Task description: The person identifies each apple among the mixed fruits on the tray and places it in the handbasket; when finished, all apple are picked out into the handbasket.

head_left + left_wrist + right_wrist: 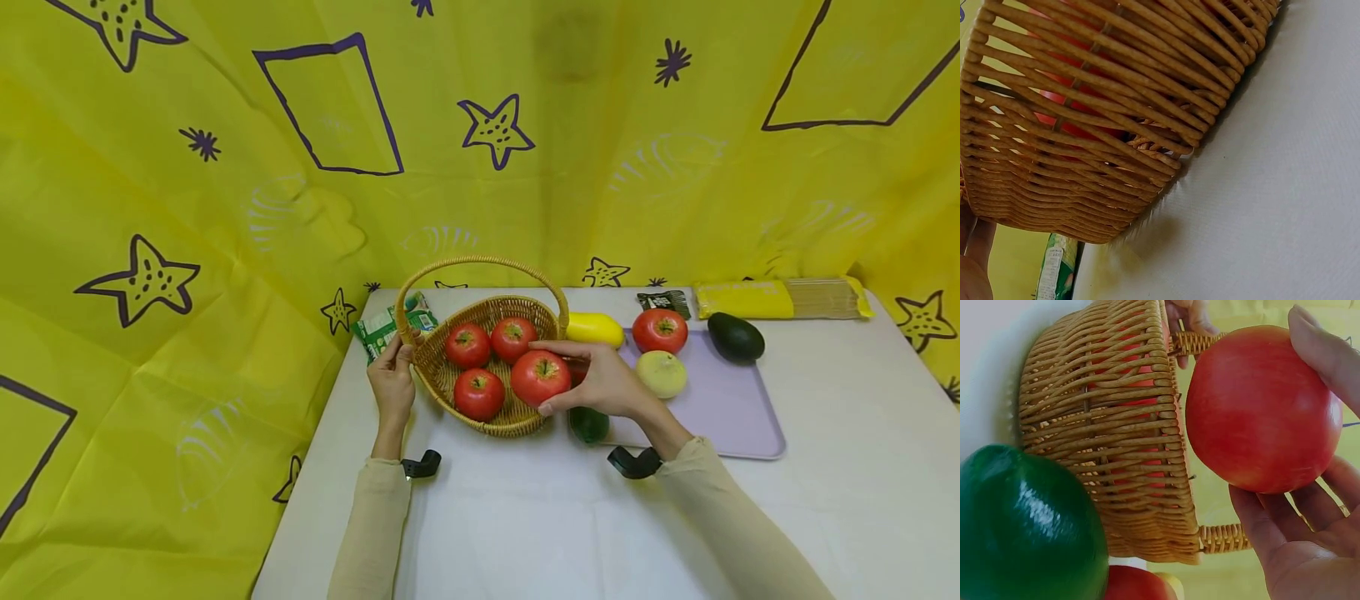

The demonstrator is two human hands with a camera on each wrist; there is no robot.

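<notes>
A wicker basket (504, 430) with a tall arched handle (480, 260) stands on the white table in the head view. Several red apples, among them one at the front (478, 395), lie inside it. My left hand (392, 390) grips the foot of the handle at the basket's left side. Between thumb and fingers, my right hand (611, 385) holds another red apple (540, 378) above the basket's right part. The right wrist view shows this held apple (1263, 409) clear of the wicker rim. Only the basket's woven side (1085, 162) fills most of the left wrist view.
Right of the basket lies a lilac tray (738, 421) with a red fruit (660, 331), a pale round one (662, 374) and a dark green avocado (736, 337). Nearby are a glossy green item (588, 424), a yellow vegetable (595, 329), a noodle pack (780, 298) and a green packet (375, 332).
</notes>
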